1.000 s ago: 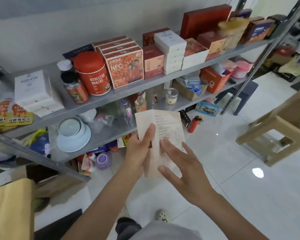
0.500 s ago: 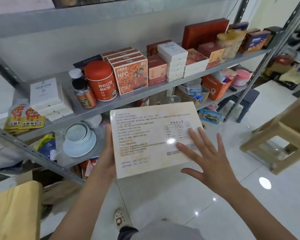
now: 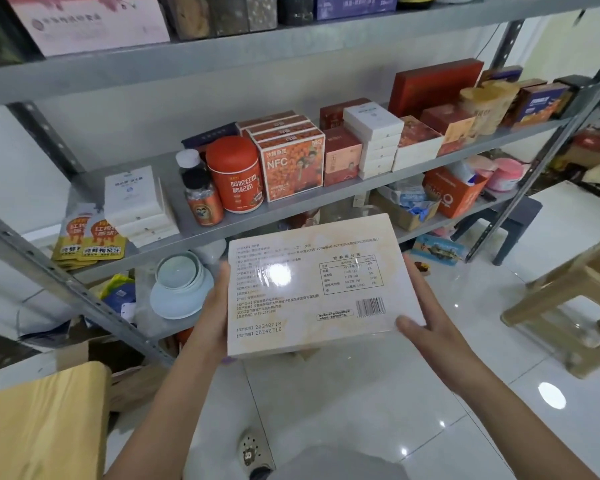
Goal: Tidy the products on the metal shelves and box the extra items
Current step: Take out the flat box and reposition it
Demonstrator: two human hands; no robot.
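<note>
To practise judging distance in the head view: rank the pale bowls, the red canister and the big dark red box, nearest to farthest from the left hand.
1. pale bowls, lower shelf, right beside the left hand holding the flat box.
2. red canister, middle shelf, above the hand.
3. big dark red box, back of middle shelf, far right.

Flat box [image 3: 312, 282]: "20240718"; orange box [image 3: 291, 169]: "NFC".
</note>
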